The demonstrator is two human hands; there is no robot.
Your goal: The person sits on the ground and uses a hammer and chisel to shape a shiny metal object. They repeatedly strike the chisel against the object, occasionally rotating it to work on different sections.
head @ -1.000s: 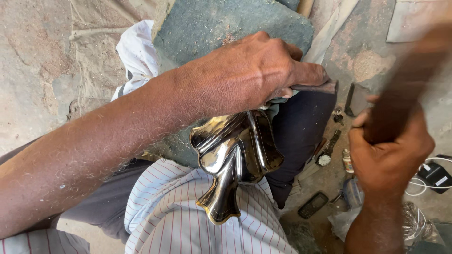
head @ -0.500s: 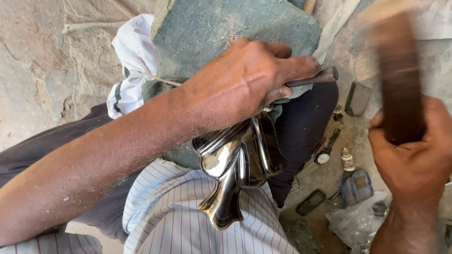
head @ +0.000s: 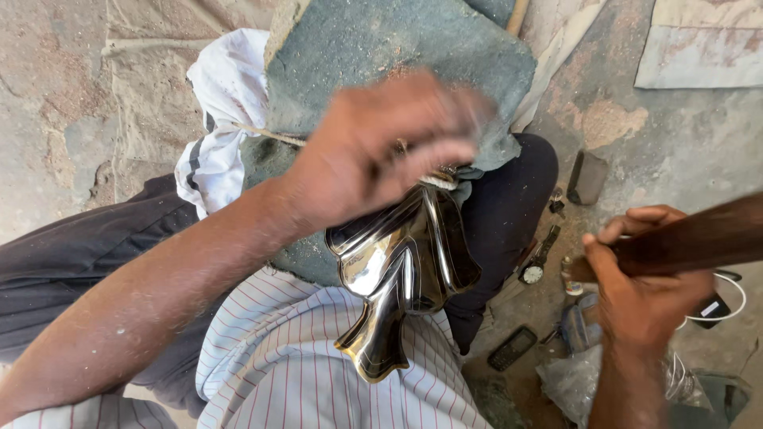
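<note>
The left hand (head: 381,151) is blurry. It sits over the top end of a shiny metal leaf (head: 397,274). Its fingers are bent down, and something thin and metal peeks out under them, but it is too blurry to tell what it is or how tightly the hand grips it.

The metal leaf is silver and gold in colour, with ribs like a real leaf. It lies on the person's lap. Its wide top end rests against a big grey-green block (head: 389,56) and its thin stem end points down over the striped shirt (head: 302,365). A white cloth (head: 226,103) is tucked beside the block on the left.

The right hand (head: 644,294) is well apart from the leaf, out to the right side. Its fingers are wrapped tight around a dark brown wooden stick (head: 699,238). The stick reaches out past the right edge and looks a bit blurry.

On the floor (head: 660,135) near the right hand lie small things: a wristwatch (head: 536,266), a small black phone (head: 513,348), a dark little block (head: 588,176), a white cord (head: 735,298) and a crumpled clear bag (head: 568,381)
</note>
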